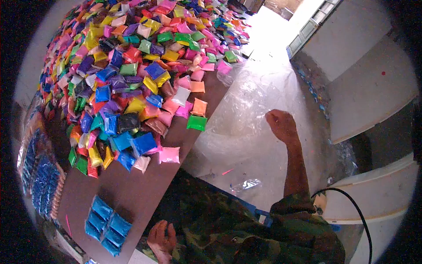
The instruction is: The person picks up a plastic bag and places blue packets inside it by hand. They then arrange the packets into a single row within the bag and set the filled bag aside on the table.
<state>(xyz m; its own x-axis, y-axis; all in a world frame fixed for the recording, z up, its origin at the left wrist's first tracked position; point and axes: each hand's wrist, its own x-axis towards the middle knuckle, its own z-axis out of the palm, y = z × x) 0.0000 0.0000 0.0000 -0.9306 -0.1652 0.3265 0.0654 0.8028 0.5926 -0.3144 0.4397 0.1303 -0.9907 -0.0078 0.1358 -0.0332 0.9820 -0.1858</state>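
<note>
My left hand (161, 241) is low by the near edge of the brown table (162, 187), its fingers curled in. Whatever they may hold is hidden. Left of that hand, a flat block of joined blue packets (108, 225) lies on the tabletop. My right hand (281, 126) is raised off to the right of the table, above the clear plastic sheeting (246, 105). Its fingers are closed, and I cannot make out anything in them. A large heap of small colourful packets (132, 70) covers the far part of the table, with a green packet (196, 123) at its right side.
Strips of blue packets (44, 187) stand at the table's left edge. On the floor lie a pink sliver (227, 171) and a crumpled clear wrapper (248, 185). A black cable (358, 207) curves at the right, near pale panels (373, 196). Bright light enters at the back.
</note>
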